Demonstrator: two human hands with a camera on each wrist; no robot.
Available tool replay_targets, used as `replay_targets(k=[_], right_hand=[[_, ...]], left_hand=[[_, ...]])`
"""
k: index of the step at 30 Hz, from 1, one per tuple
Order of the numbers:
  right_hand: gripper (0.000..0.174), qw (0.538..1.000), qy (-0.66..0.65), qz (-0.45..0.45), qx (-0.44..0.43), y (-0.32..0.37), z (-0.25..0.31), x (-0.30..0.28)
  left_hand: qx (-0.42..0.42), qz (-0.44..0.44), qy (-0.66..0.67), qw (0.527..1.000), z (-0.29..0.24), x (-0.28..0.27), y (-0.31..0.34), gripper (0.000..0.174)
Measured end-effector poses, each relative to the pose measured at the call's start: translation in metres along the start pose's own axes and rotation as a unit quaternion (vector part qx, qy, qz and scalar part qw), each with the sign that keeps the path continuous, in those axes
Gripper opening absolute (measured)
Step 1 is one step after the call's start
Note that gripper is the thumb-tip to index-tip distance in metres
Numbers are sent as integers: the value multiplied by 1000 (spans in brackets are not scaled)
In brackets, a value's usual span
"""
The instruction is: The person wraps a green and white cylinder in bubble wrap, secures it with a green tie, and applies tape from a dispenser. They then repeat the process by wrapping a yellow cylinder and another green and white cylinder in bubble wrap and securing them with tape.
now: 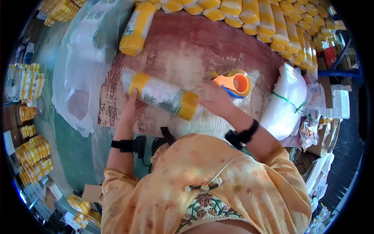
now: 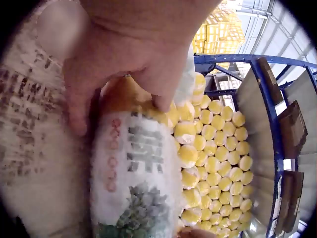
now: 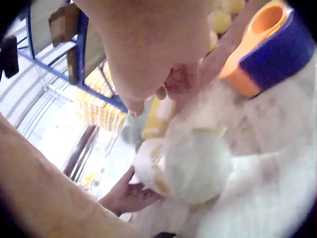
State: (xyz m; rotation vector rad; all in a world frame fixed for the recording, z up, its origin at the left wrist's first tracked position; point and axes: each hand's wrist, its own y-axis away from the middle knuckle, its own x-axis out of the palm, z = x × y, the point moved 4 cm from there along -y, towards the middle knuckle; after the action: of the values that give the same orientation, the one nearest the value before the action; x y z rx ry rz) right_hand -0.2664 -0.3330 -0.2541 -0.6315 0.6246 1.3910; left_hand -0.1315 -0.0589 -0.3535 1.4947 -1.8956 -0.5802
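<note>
A cylindrical package [image 1: 157, 94] in printed white wrap, with a yellow band near each end, lies tilted across the front of the board. My left hand [image 1: 132, 105] grips its left end. In the left wrist view, the thumb and fingers straddle the package [image 2: 133, 171], whose print shows a green plant and large characters. Blurred, my right hand [image 1: 218, 99] is at the package's right end, its fingers loosely bent. The right wrist view has the right hand [image 3: 158, 49] above the pale round end of the package [image 3: 198, 166]. An orange and blue tape dispenser [image 1: 237, 83] stands just beyond the right hand.
Many yellow-banded packages [image 1: 267, 19] are stacked along the board's back edge. Another package [image 1: 137, 29] lies at the back left, beside clear plastic bags [image 1: 85, 58]. At the right is a bundle of clear plastic sheets [image 1: 286, 101] tied with green string.
</note>
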Motion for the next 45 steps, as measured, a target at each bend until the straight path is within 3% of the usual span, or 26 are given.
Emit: replay_targets(k=[2,5,8,11,14,15,17,21,24,27,29,31,34,38,41,42,45], right_hand=[[66,997,-2,63,-36,-42,17,43],[72,971,-29,235,44,-96,25,93],[77,961,-46,265,71,-109,40,92],[78,991,-69,89,-69,-95,58,78],[72,976,-207,8,-71,-74,87,49],[67,965,-251,-16,-74,-64,95,41],[59,936,-336,-71,-81,-47,107,24],[35,965,-192,-103,-146,-27,120,-6],[13,976,-149,-121,-106,-27,121,-17],[12,978,-105,-94,-151,-40,117,-26],[15,972,-91,-98,-193,-62,115,-29],[17,963,-107,-87,-233,-84,112,-25],[19,983,-24,-95,-156,-105,108,-18],[21,990,38,-119,-64,-133,107,-7],[20,996,24,-81,-27,-140,110,-5],[19,997,10,-75,-27,-138,110,-2],[16,995,-38,-88,-16,-109,123,-8]], left_hand=[[8,53,49,997,4,3,-13,56],[18,44,63,997,-9,21,-3,52],[70,44,117,990,-13,22,2,62],[162,78,122,976,-14,31,24,66],[259,151,61,952,-39,50,67,71],[313,162,-17,935,-48,52,78,70],[419,185,-174,872,-70,60,96,69],[580,257,-343,693,-94,82,115,70],[558,308,-310,705,-88,92,109,69],[539,303,-348,705,-103,100,116,67],[529,314,-251,747,-109,106,103,51],[517,273,-257,769,-109,101,66,38],[364,296,-149,871,-125,103,47,27],[492,204,-180,827,-149,102,56,26],[679,154,-321,642,-145,94,70,33],[679,169,-356,619,-140,90,75,47],[672,202,-371,608,-133,80,87,59]])
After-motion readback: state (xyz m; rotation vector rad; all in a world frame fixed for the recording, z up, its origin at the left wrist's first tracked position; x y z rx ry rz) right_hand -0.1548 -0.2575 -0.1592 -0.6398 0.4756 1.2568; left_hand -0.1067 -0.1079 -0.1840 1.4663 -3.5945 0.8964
